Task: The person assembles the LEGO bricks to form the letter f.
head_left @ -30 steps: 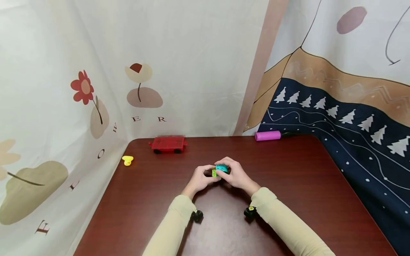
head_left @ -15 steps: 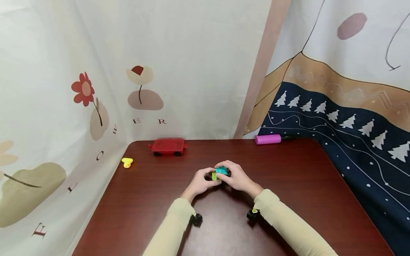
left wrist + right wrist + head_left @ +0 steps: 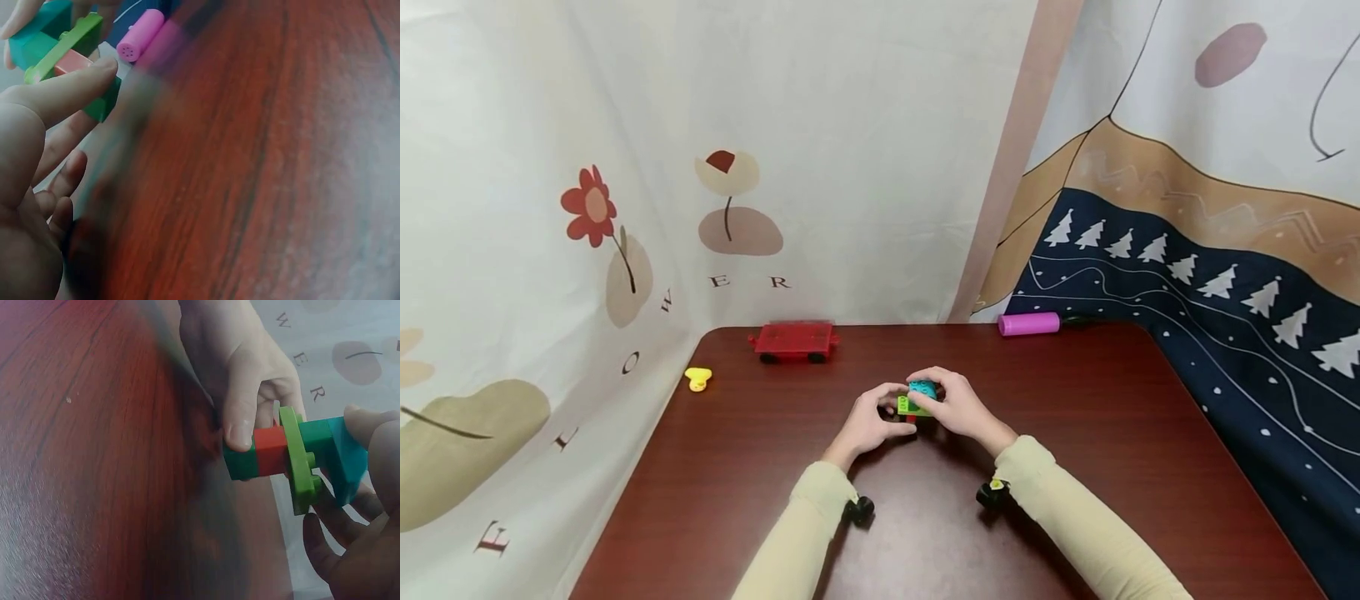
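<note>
Over the middle of the table, both hands hold a small stack of toy building bricks. Seen in the right wrist view, it runs from a dark green brick (image 3: 240, 464) through a red brick (image 3: 270, 450) and a lime green plate (image 3: 300, 481) to a green brick (image 3: 315, 437) and a sloped teal brick (image 3: 347, 459). The left hand (image 3: 868, 421) pinches the dark green and red end, its thumb (image 3: 75, 90) lying across it. Opposite, the right hand (image 3: 958, 408) grips the teal end with thumb and fingers. Parts of the stack are hidden behind fingers.
A red wheeled toy wagon base (image 3: 793, 342) stands at the back left. Left of it, near the table edge, lies a small yellow piece (image 3: 698, 379). A magenta cylinder (image 3: 1028, 324) with a dark end lies at the back right. Printed cloth (image 3: 865, 167) hangs behind the table.
The right hand and the teal brick have risen slightly. More of the lime plate shows, and the red brick has come into sight below it. The left hand has hardly moved.
</note>
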{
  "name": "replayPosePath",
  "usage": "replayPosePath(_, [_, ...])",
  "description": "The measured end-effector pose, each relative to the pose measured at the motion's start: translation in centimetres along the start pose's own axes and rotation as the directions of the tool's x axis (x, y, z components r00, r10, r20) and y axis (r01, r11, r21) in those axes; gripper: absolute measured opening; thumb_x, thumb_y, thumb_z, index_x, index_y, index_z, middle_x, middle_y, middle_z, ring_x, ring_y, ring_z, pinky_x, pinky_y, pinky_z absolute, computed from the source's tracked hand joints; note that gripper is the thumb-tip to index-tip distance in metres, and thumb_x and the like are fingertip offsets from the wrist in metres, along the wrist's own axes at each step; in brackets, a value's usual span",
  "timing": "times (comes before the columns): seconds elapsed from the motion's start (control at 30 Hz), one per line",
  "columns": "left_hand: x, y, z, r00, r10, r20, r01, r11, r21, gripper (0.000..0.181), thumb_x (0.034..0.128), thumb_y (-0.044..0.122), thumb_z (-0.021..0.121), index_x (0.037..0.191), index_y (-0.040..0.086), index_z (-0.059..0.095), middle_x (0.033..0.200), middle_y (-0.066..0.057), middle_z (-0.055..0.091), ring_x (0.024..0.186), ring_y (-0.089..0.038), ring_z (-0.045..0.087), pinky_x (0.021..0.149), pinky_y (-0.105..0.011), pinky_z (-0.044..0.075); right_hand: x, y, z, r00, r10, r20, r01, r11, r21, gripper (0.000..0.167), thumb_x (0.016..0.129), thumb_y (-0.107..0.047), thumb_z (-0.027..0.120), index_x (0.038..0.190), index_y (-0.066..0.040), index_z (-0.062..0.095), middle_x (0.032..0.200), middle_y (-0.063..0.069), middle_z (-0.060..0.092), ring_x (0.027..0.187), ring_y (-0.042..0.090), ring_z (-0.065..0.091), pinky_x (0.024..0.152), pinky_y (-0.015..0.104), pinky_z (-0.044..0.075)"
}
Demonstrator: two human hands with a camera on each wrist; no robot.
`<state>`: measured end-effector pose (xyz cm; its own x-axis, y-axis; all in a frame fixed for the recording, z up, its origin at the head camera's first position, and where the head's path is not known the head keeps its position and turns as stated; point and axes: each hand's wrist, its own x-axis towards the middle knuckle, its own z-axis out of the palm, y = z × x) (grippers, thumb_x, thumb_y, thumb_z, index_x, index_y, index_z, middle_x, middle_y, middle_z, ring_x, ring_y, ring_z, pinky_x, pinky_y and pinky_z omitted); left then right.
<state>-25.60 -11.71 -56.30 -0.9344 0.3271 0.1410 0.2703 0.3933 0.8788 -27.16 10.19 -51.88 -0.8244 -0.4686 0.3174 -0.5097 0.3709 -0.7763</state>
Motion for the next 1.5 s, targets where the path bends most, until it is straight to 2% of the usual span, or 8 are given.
replayPosePath(0.33, [0.0, 0.3, -0.3, 0.999, -0.042, -0.017, 0.041, 0.997, -0.072, 0.078, 0.0847, 0.025, 0.091, 0.153, 0.024, 0.053, 0.104, -0.005, 0.077, 0.101, -0.02, 0.07, 0.096, -0.047, 0.054, 0.8, 0.5, -1.2, 0.992, 0.118, 0.042, -0.117, 0.993, -0.022, 0.044, 0.105, -0.021, 0.067, 0.147, -0.013, 0.059, 0.127, 0.01, 0.069, 0.106, 0.023, 0.067, 0.092, 0.041, 0.057])
replayPosePath(0.53, [-0.1, 0.5, -0.2, 0.999, -0.028, 0.042, 0.033, 0.992, -0.125, 0.092, 0.0888, 0.027, 0.088, 0.164, 0.027, 0.036, 0.107, -0.005, 0.077, 0.11, -0.02, 0.069, 0.103, -0.056, 0.049, 0.9, 0.9, -1.4, 0.981, 0.194, -0.014, -0.192, 0.978, 0.078, 0.039, 0.104, -0.017, 0.067, 0.139, -0.001, 0.057, 0.12, 0.016, 0.07, 0.101, 0.027, 0.069, 0.089, 0.04, 0.056])
replayPosePath(0.63, [0.0, 0.8, -0.3, 0.997, 0.007, 0.078, 0.003, 0.992, -0.126, 0.102, 0.0849, 0.023, 0.091, 0.166, 0.032, 0.031, 0.103, -0.004, 0.078, 0.108, -0.022, 0.07, 0.102, -0.055, 0.049, 1.0, 1.0, -1.5, 0.972, 0.234, -0.024, -0.228, 0.964, 0.133, 0.03, 0.104, -0.016, 0.067, 0.128, 0.0, 0.059, 0.116, 0.017, 0.071, 0.101, 0.027, 0.069, 0.091, 0.04, 0.056])
replayPosePath(0.77, [0.2, 1.1, -0.3, 0.992, 0.046, 0.118, -0.037, 0.997, -0.073, 0.109, 0.08, 0.018, 0.095, 0.166, 0.032, 0.03, 0.094, 0.0, 0.078, 0.1, -0.021, 0.071, 0.098, -0.048, 0.052, 1.1, 1.1, -1.4, 0.961, 0.277, -0.014, -0.271, 0.95, 0.154, 0.019, 0.105, -0.017, 0.067, 0.118, -0.004, 0.063, 0.111, 0.016, 0.072, 0.098, 0.026, 0.07, 0.089, 0.036, 0.055])
replayPosePath(0.97, [0.4, 1.4, -0.2, 0.994, 0.014, 0.108, -0.019, 0.998, 0.051, 0.095, 0.0823, 0.026, 0.093, 0.161, 0.029, 0.04, 0.092, 0.004, 0.076, 0.09, -0.016, 0.07, 0.086, -0.036, 0.056, 0.8, 1.3, -1.4, 0.948, 0.317, 0.015, -0.316, 0.942, 0.115, 0.021, 0.106, -0.023, 0.065, 0.121, -0.008, 0.067, 0.116, 0.013, 0.071, 0.088, 0.024, 0.067, 0.072, 0.035, 0.056])
replayPosePath(1.13, [0.5, 1.5, -0.1, 0.997, 0.01, 0.077, -0.022, 0.988, 0.154, 0.092, 0.08, 0.037, 0.094, 0.158, 0.024, 0.046, 0.117, -0.002, 0.067, 0.093, -0.02, 0.062, 0.084, -0.035, 0.054, 0.6, 1.9, -1.4, 0.95, 0.313, 0.007, -0.313, 0.949, 0.028, 0.025, 0.106, -0.023, 0.066, 0.126, -0.009, 0.072, 0.124, 0.009, 0.072, 0.102, 0.026, 0.064, 0.087, 0.042, 0.056])
replayPosePath(1.3, [0.7, 1.5, 0.1, 0.998, 0.014, 0.068, -0.027, 0.981, 0.193, 0.09, 0.0785, 0.038, 0.095, 0.155, 0.016, 0.051, 0.152, -0.004, 0.052, 0.117, -0.024, 0.059, 0.099, -0.041, 0.052, 0.5, 2.7, -1.4, 0.964, 0.263, 0.03, -0.259, 0.962, -0.087, 0.035, 0.102, -0.024, 0.071, 0.132, -0.007, 0.071, 0.128, 0.009, 0.072, 0.116, 0.026, 0.064, 0.104, 0.048, 0.05])
replayPosePath(1.5, [1.0, 1.5, 0.5, 0.995, -0.078, 0.059, 0.062, 0.97, 0.235, 0.091, 0.0771, 0.044, 0.095, 0.154, 0.018, 0.054, 0.148, -0.003, 0.059, 0.118, -0.025, 0.055, 0.098, -0.043, 0.051, 0.0, 2.9, -1.4, 0.964, 0.256, 0.067, -0.251, 0.965, -0.069, 0.046, 0.096, -0.023, 0.079, 0.138, -0.006, 0.067, 0.128, 0.01, 0.071, 0.107, 0.024, 0.068, 0.089, 0.041, 0.057])
